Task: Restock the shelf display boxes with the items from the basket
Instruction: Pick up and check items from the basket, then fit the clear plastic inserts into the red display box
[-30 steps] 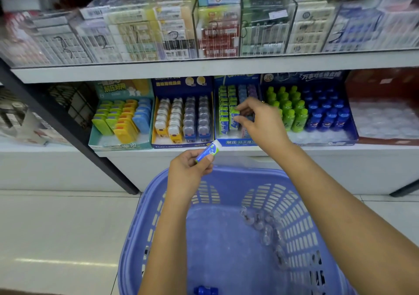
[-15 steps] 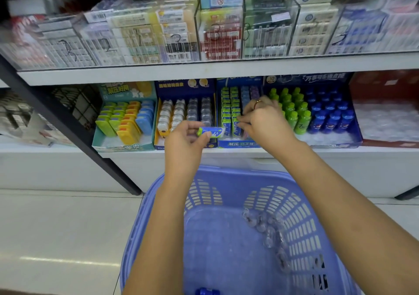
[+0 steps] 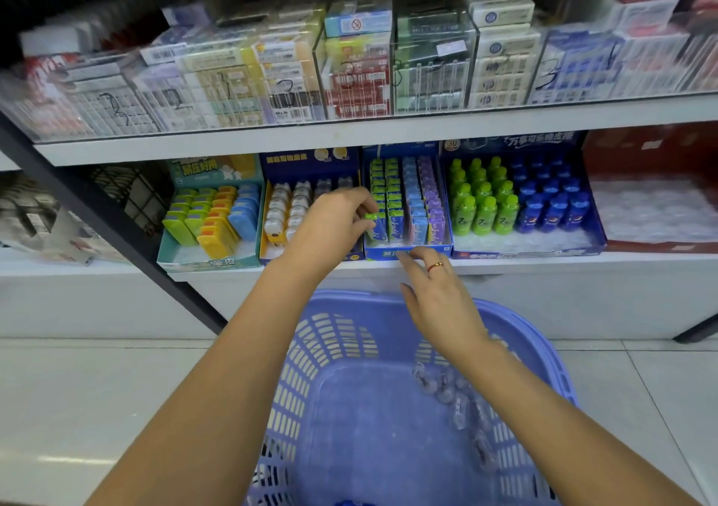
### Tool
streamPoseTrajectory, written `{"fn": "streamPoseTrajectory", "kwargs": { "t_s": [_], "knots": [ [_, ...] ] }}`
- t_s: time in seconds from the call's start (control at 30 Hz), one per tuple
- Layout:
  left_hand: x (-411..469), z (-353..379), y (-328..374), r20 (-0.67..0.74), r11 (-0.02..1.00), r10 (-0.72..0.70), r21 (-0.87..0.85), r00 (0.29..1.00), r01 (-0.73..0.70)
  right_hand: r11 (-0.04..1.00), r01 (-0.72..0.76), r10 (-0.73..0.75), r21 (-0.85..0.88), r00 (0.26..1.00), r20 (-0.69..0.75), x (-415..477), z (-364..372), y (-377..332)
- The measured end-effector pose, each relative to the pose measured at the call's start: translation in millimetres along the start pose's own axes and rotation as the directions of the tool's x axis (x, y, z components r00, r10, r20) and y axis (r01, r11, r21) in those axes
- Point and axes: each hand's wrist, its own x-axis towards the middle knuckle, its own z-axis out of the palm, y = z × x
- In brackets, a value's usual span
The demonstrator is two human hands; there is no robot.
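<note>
While the basket [image 3: 536,323] below holds few clear items [image 3: 447,389], the box [image 3: 435,251] gains stock: the right hand [image 3: 439,299] has withdrawn, fingers relaxed and empty, and the left hand [image 3: 330,225] pinches a green pack [image 3: 373,221] at its front row.
</note>
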Motion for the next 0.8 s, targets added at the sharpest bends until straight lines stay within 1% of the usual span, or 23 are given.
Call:
{"fn": "streamPoseTrajectory", "kwargs": {
  "t_s": [0.17,0.27,0.4,0.53,0.63,0.67,0.73,0.77,0.8],
  "knots": [
    [9.5,0.7,-1.3,0.113,0.996,0.031,0.084,0.993,-0.041,0.999,0.020,-0.022,-0.050,0.999,-0.045,3.8,-1.3,1.4],
    [13.4,5.1,-2.6,0.135,0.991,0.037,0.120,0.990,-0.053,0.997,0.023,-0.029,-0.078,0.997,-0.074,5.1,-0.1,2.1],
    [12.9,13.5,-5.4,0.066,0.992,0.036,0.115,0.997,-0.043,0.998,0.018,-0.022,-0.058,0.997,-0.067,7.7,-2.1,2.5],
    [7.6,17.4,-5.0,0.028,0.992,0.031,0.122,0.999,-0.034,1.000,0.014,-0.014,-0.028,1.000,0.007,12.5,-6.3,2.6],
    [-2.8,16.6,-2.6,0.001,0.990,0.030,0.141,1.000,-0.030,1.000,0.009,-0.009,-0.002,1.000,0.021,12.2,-9.8,0.7],
    [-11.0,17.1,-1.5,-0.040,0.987,0.046,0.154,0.998,-0.039,0.999,0.017,-0.017,0.035,1.000,0.002,10.1,-10.9,-1.3],
    [-35.6,22.8,1.2,-0.177,0.984,0.122,0.147,0.977,-0.096,0.994,0.041,-0.036,0.105,0.998,-0.055,4.1,-8.1,-6.1],
    [-49.8,29.1,2.8,-0.224,0.986,0.145,0.116,0.964,-0.121,0.992,0.035,-0.028,0.119,0.998,-0.055,0.9,-3.5,-7.8],
    [-63.4,38.1,3.2,-0.228,0.990,0.131,0.080,0.965,-0.116,0.993,0.007,-0.006,0.121,1.000,-0.009,-2.1,3.5,-8.0]
  ]
}}
